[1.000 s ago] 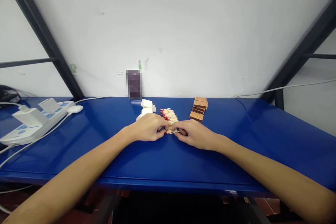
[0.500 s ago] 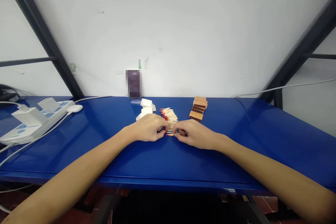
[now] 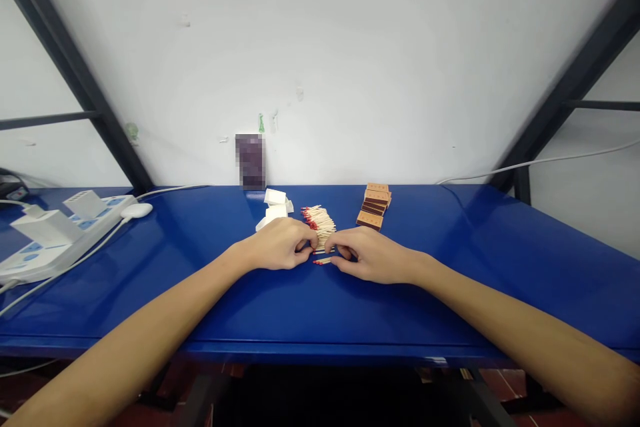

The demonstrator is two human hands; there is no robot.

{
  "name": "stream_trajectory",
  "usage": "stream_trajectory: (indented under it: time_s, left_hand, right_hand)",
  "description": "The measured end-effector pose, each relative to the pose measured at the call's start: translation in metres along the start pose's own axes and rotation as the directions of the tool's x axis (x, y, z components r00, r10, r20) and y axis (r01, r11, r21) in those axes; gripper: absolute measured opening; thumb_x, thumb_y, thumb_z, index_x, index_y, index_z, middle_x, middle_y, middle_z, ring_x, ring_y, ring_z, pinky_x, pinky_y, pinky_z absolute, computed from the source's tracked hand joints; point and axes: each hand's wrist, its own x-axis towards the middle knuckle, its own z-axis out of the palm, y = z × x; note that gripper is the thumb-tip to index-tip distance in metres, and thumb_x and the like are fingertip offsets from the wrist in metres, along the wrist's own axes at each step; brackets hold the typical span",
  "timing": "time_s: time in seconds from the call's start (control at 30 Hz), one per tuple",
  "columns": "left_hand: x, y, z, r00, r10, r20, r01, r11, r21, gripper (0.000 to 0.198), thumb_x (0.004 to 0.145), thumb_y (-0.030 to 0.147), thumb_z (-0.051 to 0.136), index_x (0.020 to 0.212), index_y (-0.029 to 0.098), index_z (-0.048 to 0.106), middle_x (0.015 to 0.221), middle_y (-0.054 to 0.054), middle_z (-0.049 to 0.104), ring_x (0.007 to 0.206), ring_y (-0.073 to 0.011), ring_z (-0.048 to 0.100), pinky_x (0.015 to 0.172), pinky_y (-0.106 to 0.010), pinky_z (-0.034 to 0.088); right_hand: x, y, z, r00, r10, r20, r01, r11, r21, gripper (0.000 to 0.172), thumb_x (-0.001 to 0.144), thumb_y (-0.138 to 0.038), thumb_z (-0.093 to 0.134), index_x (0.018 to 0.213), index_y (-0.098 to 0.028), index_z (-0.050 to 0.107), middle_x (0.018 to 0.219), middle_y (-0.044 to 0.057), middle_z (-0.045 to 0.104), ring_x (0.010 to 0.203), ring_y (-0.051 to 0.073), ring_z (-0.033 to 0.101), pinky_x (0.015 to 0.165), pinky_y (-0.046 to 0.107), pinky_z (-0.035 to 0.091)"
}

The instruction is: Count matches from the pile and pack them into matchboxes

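Where a few loose matches (image 3: 323, 261) lie nearest on the blue table (image 3: 300, 310), the right hand (image 3: 374, 255) rests beside them, thumb and forefinger parted; left hand (image 3: 281, 243): fingers curled, grip impossible to tell; match pile (image 3: 324, 222): between both; beyond: white trays (image 3: 276, 211), left; brown matchboxes (image 3: 371, 219), right.

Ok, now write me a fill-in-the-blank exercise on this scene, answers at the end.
1. The thin, pale wooden matches have ____ heads.
2. Seen by the camera, the flat brown matchboxes lie to the ____ of the matches.
3. Of the bare left hand and the bare right hand, the white rectangular trays lie nearer the ____ one.
4. The smooth, flat tabletop beneath them is ____.

Missing words: red; right; left; blue.
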Motion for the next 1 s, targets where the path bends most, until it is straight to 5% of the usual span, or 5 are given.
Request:
stream_trajectory:
  time_s: [0.43, 1.0]
  left_hand:
    - [0.0006, -0.0007, 0.0000, 1.000, -0.018, 0.008, 0.018, 1.000, -0.023, 0.017, 0.075, 0.009, 0.056, 0.082, 0.019, 0.068, 0.063, 0.004, 0.056, 0.059, -0.0101, 0.050, 0.058, -0.023, 0.035]
    - [0.0010, 0.0014, -0.0005, 1.000, 0.001, 0.005, -0.001, 1.000, -0.015, 0.011, 0.074, 0.008, 0.055, 0.074, 0.017, 0.061, 0.063, 0.004, 0.056, 0.058, -0.0096, 0.049, 0.057, -0.023, 0.032]
  right_hand:
    - [0.0017, -0.0024, -0.0013, 0.999, 0.034, 0.028, -0.035, 0.999, 0.034, 0.026, 0.090, -0.020, 0.056, 0.114, -0.022, 0.067, 0.068, -0.004, 0.052, 0.060, 0.011, 0.045, 0.059, 0.024, 0.031]
    - [0.0014, -0.0001, 0.0037, 1.000, -0.011, -0.012, 0.011, 1.000, 0.013, 0.016, 0.087, -0.015, 0.054, 0.091, -0.018, 0.070, 0.065, -0.003, 0.054, 0.058, 0.011, 0.045, 0.059, 0.025, 0.031]
